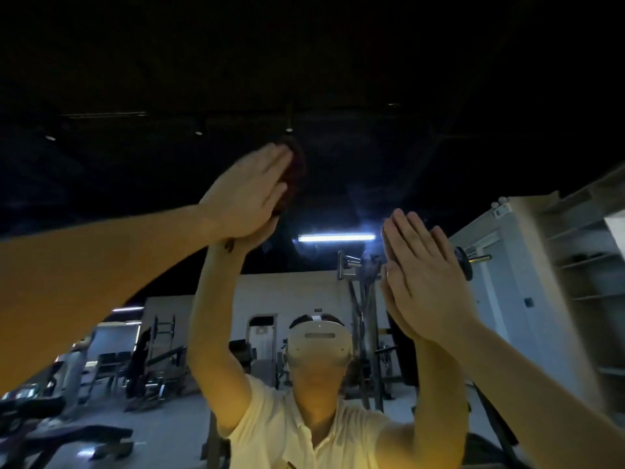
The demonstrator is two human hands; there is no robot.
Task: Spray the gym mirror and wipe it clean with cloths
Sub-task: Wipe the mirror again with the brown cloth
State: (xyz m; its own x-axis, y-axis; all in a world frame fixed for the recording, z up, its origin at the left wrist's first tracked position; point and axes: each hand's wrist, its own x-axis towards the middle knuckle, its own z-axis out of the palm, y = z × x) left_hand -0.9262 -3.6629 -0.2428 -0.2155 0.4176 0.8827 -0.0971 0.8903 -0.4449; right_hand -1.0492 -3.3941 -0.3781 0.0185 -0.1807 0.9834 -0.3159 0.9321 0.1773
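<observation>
The person stands close in front of the mirror (338, 147) with both arms raised, and both hands lie flat against the glass.

The left hand (248, 191) is the higher one. Its fingers are straight and together, and they press a dark reddish cloth (297, 170) onto the mirror. Only the edge of the cloth shows beyond the fingertips and along the side of the hand; the rest is hidden under the palm. The fingers are not curled around it.

The right hand (429, 282) is lower and to the right, well apart from the cloth. Its fingers are also straight and it touches the glass with the palm. I cannot tell if something lies under this hand.

Each hand meets its own reflection on the glass. In the mirror one sees the person in a pale yellow shirt (287, 428) with a light-coloured headset (318, 346). Behind are a weight rack (365, 299), a dark bench (77, 434) at the lower left and a lit ceiling lamp (336, 237) between the two hands. Open shelves (588, 265) stand near the right edge of the view.
</observation>
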